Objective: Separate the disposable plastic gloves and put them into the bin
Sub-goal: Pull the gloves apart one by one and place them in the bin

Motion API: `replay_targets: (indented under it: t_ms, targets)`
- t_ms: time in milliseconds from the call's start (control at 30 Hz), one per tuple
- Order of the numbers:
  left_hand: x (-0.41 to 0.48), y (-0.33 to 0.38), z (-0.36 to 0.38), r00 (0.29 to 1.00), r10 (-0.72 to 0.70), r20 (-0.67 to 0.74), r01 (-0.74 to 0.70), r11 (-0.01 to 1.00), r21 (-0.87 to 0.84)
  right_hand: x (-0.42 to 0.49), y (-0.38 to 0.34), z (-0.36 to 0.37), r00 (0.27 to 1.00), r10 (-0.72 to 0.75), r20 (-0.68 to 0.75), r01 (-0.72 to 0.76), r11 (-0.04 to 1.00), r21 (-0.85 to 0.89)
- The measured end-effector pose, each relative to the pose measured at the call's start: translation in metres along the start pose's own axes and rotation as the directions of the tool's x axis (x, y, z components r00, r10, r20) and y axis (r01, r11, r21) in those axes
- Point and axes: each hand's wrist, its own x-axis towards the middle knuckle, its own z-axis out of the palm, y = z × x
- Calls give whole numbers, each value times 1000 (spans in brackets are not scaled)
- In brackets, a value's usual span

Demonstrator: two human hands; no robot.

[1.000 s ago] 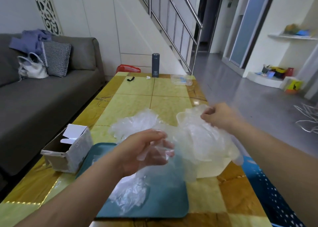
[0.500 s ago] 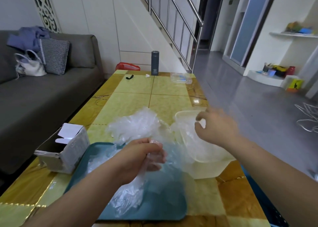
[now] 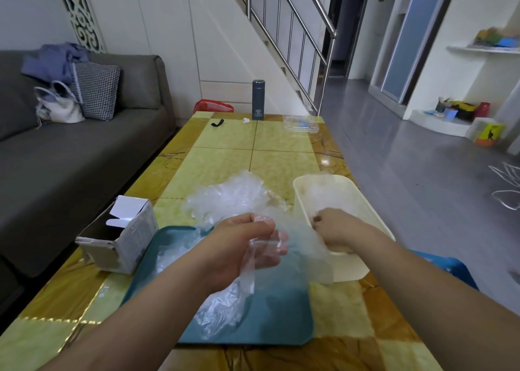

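Yellow table (image 3: 253,159): my left hand (image 3: 239,247) grips the glove clump (image 3: 247,275); right hand (image 3: 334,227) pinches one glove (image 3: 306,247) inside the bin (image 3: 323,177), centre-right. Release next.

A single wide-angle view is supplied, taken from head height at the near end of the tabletop (image 3: 253,156). It is directed forward and downward along the tabletop's length. The bin (image 3: 351,266) is seen at close range, lower right of centre. The sofa (image 3: 84,156) is framed at left, the staircase (image 3: 295,41) ahead and the floor (image 3: 408,173) at right.
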Motion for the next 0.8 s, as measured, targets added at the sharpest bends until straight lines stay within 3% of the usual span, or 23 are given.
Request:
replay_targets:
  t_ms: [100, 167, 233, 267, 400, 467, 600, 700, 800]
  targets:
    - [1, -5, 1, 1000, -13, -2, 13, 999, 29, -37, -7, -31, 932, -59, -357, 124, 979, 161]
    - [2, -9, 3, 999, -20, 25, 19, 999, 42, -67, -16, -46, 861, -87, -501, 314, 865, 390]
    - [2, -14, 6, 999, -19, 44, 16, 997, 71, -100, -29, -57, 942, -138, -306, 316, 671, 670]
    - [1, -16, 7, 999, -15, 47, 10, 995, 99, -112, -34, -59, 969, -183, -166, 246, 648, 720]
    - [-8, -18, 8, 995, 11, 96, -26, 988, 155, -124, -32, -54, 947, -320, 5, 254, 759, 599]
    - [-13, -17, 6, 993, 26, 113, -45, 985, 167, -129, -28, -55, 931, -358, 71, 247, 760, 601]
    - [-16, -15, -1, 995, 56, 84, -65, 991, 114, -129, -19, -57, 938, -344, 44, 235, 723, 650]
    - [-11, -9, 1, 994, 60, 92, -65, 996, 55, -122, -8, -58, 955, -296, -4, 170, 539, 825]
    - [-1, 1, 15, 996, 50, 80, -65, 977, 203, -111, 1, -66, 975, -208, -76, 145, 340, 929]
